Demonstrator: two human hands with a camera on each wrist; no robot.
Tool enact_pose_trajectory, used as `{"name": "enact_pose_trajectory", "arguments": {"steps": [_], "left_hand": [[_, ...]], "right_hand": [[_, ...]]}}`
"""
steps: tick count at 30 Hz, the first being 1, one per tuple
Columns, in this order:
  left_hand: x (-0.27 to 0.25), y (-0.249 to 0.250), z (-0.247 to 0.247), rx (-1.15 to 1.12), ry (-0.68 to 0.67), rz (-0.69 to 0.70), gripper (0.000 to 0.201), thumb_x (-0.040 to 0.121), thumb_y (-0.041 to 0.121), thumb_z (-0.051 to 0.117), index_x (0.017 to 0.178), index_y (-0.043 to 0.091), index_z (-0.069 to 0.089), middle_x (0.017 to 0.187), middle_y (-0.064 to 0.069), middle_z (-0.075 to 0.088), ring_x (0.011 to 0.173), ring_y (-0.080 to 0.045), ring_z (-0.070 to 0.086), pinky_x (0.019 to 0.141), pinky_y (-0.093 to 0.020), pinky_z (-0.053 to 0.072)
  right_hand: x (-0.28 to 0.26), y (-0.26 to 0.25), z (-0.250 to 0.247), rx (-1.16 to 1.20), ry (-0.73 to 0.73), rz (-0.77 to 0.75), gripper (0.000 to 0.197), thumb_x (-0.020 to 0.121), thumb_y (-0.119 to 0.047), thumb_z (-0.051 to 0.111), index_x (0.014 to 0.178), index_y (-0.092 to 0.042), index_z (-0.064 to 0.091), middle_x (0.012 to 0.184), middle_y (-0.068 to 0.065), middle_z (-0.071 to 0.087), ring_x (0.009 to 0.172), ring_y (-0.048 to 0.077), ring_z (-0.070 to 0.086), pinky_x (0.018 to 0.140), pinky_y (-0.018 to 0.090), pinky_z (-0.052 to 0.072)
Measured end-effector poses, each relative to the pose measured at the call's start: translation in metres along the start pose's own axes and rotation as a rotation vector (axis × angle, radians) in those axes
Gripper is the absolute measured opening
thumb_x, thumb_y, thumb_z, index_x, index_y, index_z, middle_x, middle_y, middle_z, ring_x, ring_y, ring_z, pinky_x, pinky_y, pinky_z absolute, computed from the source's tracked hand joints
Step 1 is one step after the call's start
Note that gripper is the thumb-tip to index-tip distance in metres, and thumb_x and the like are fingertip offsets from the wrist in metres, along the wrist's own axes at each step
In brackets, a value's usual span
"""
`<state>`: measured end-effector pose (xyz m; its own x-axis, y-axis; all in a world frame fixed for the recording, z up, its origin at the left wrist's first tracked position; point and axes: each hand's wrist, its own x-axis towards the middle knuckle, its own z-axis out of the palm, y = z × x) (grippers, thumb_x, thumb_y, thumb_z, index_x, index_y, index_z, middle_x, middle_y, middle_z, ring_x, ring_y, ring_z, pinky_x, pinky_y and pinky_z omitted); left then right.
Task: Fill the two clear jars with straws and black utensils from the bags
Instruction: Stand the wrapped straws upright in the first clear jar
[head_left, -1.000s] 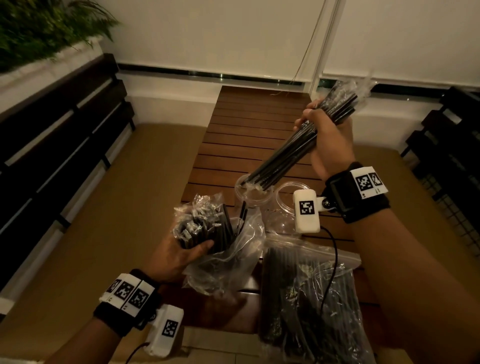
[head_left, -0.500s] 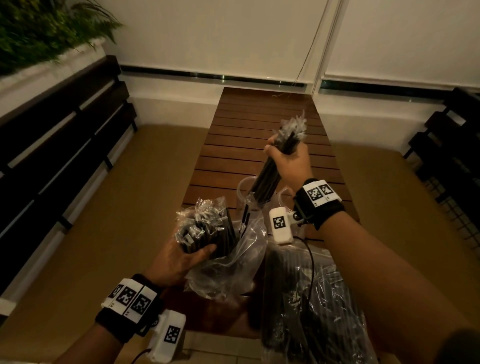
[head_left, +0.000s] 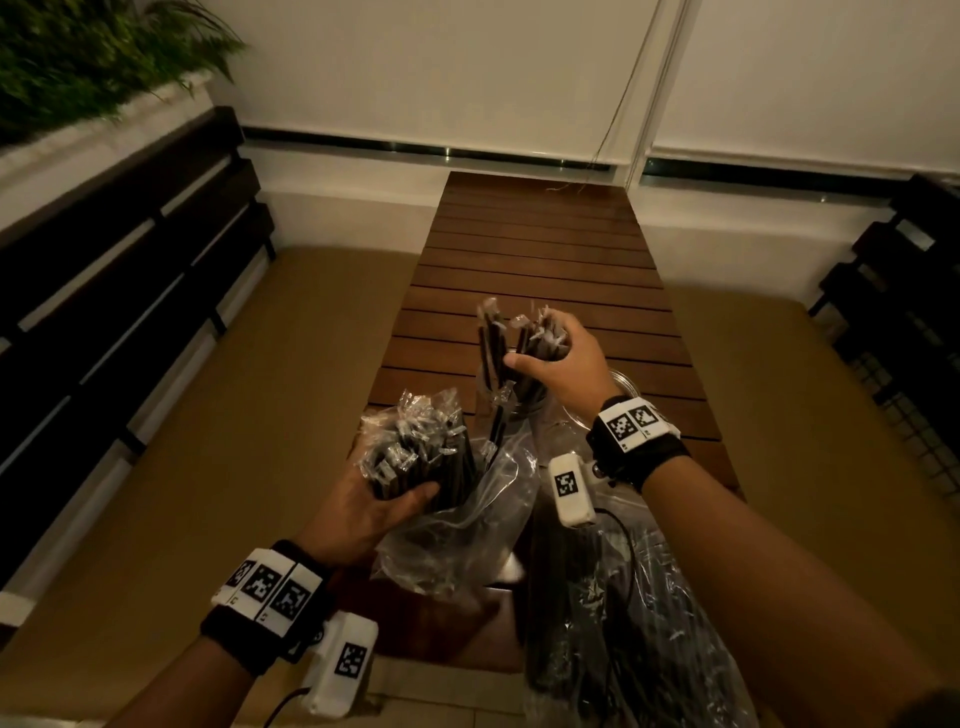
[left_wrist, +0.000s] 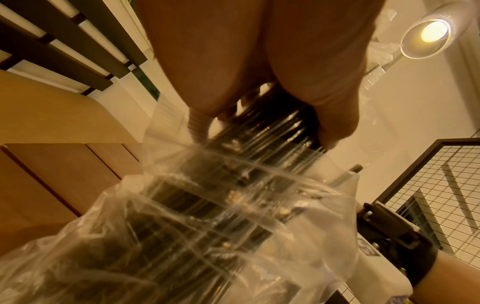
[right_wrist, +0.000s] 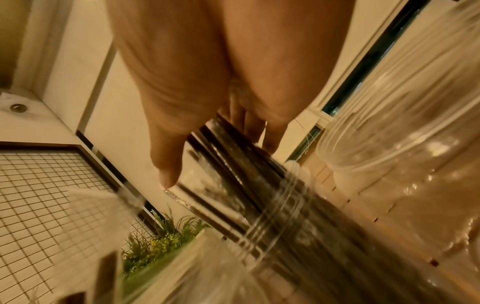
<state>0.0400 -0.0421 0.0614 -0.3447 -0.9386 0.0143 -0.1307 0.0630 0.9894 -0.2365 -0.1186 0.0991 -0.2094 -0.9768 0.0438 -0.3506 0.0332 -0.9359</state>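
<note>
Two jars stand on the slatted table (head_left: 540, 249). Against the pictures of a second and half a second ago, the straw bundle has gone from raised and slanted above the near jar (head_left: 511, 400) to upright with its lower ends inside it, so the first jar is judged partly filled and the drop nearly done. The right hand (head_left: 563, 358) curls loosely round the bundle's (head_left: 530, 345) tops; the right wrist view shows dark straws passing through the jar's clear rim. The second jar (head_left: 621, 382), just right of the near jar and partly hidden by the wrist, looks empty. The big bag (head_left: 613, 613), nearer the person than the near jar, lies on the table with dark contents; which kind cannot be told. Left of the near jar, the left hand (head_left: 366, 512) grips the small bag (head_left: 441, 499) of wrapped straws, as before. Its loose plastic crowds the near jar's mouth and could snag the next load.
</note>
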Motion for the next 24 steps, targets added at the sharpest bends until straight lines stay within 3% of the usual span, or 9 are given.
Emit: {"name": "enact_pose_trajectory", "arguments": {"steps": [2, 5, 7, 11, 12, 14, 17, 20, 24], "left_hand": [[0.000, 0.001, 0.000, 0.009, -0.002, -0.013, 0.092, 0.059, 0.056, 0.081, 0.132, 0.015, 0.043, 0.122, 0.005, 0.064, 0.113, -0.008, 0.063, 0.088, -0.023, 0.055], [0.001, 0.001, 0.004, 0.003, -0.009, -0.036, 0.062, 0.075, 0.024, 0.078, 0.128, 0.023, 0.045, 0.114, 0.011, 0.066, 0.106, 0.000, 0.064, 0.081, -0.017, 0.056], [0.001, 0.001, 0.006, 0.004, -0.005, -0.037, 0.061, 0.075, 0.012, 0.072, 0.128, 0.020, 0.042, 0.114, 0.010, 0.063, 0.100, 0.008, 0.064, 0.074, -0.012, 0.054], [0.001, 0.002, 0.008, -0.009, -0.014, -0.022, 0.063, 0.077, 0.014, 0.074, 0.132, 0.015, 0.042, 0.118, 0.006, 0.062, 0.101, 0.006, 0.064, 0.072, -0.010, 0.053], [0.001, 0.002, 0.009, -0.006, -0.014, -0.019, 0.062, 0.078, 0.011, 0.073, 0.133, 0.012, 0.042, 0.118, 0.006, 0.062, 0.101, 0.006, 0.065, 0.072, -0.010, 0.053], [0.001, 0.004, 0.010, -0.011, -0.010, -0.009, 0.057, 0.080, 0.004, 0.069, 0.131, 0.008, 0.044, 0.114, 0.007, 0.063, 0.098, 0.007, 0.065, 0.071, -0.009, 0.052], [-0.001, 0.009, 0.010, 0.035, -0.027, 0.027, 0.063, 0.077, 0.024, 0.077, 0.130, 0.006, 0.049, 0.111, 0.013, 0.067, 0.102, 0.007, 0.063, 0.075, -0.006, 0.050], [-0.002, 0.008, 0.008, 0.041, -0.016, 0.046, 0.067, 0.076, 0.030, 0.079, 0.132, 0.007, 0.049, 0.111, 0.023, 0.067, 0.105, 0.006, 0.062, 0.078, -0.005, 0.049], [-0.001, 0.009, 0.011, 0.050, -0.039, 0.053, 0.060, 0.079, 0.014, 0.075, 0.132, 0.013, 0.048, 0.110, 0.023, 0.069, 0.104, 0.004, 0.064, 0.081, -0.012, 0.054]], "right_hand": [[-0.009, -0.002, -0.008, -0.063, 0.000, -0.030, 0.090, 0.064, -0.046, 0.090, 0.142, -0.029, 0.046, 0.140, -0.001, 0.057, 0.127, 0.018, 0.056, 0.106, 0.043, 0.049], [-0.025, -0.005, -0.017, -0.090, -0.028, -0.034, 0.100, 0.070, -0.044, 0.088, 0.152, -0.027, 0.032, 0.155, 0.000, 0.042, 0.141, 0.018, 0.042, 0.115, 0.042, 0.040], [-0.039, -0.007, -0.019, -0.080, 0.030, -0.041, 0.102, 0.072, -0.052, 0.083, 0.154, -0.029, 0.027, 0.159, -0.003, 0.037, 0.143, 0.015, 0.038, 0.116, 0.042, 0.038], [-0.082, -0.008, -0.015, -0.035, 0.199, -0.141, 0.082, 0.074, -0.067, 0.068, 0.144, -0.033, 0.043, 0.142, -0.009, 0.054, 0.127, 0.008, 0.054, 0.105, 0.043, 0.049], [-0.093, -0.010, -0.011, -0.048, 0.137, -0.165, 0.081, 0.073, -0.067, 0.068, 0.142, -0.033, 0.044, 0.139, -0.011, 0.055, 0.123, 0.005, 0.055, 0.102, 0.039, 0.050], [-0.108, -0.010, 0.001, -0.152, -0.094, -0.163, 0.100, 0.066, -0.068, 0.075, 0.150, -0.032, 0.034, 0.149, -0.008, 0.046, 0.130, 0.004, 0.049, 0.105, 0.032, 0.044], [-0.110, -0.004, 0.019, -0.284, -0.354, -0.117, 0.133, 0.057, -0.065, 0.084, 0.158, -0.032, 0.004, 0.167, -0.006, 0.014, 0.151, 0.013, 0.020, 0.120, 0.042, 0.024], [-0.107, -0.001, 0.029, -0.243, -0.413, -0.077, 0.140, 0.059, -0.054, 0.090, 0.157, -0.039, -0.010, 0.168, -0.008, 0.006, 0.153, 0.016, 0.011, 0.119, 0.038, 0.014], [-0.107, -0.007, 0.034, -0.169, -0.395, -0.078, 0.141, 0.062, -0.038, 0.094, 0.156, -0.042, -0.012, 0.165, -0.005, 0.023, 0.146, 0.009, 0.024, 0.119, 0.038, 0.024]]}}
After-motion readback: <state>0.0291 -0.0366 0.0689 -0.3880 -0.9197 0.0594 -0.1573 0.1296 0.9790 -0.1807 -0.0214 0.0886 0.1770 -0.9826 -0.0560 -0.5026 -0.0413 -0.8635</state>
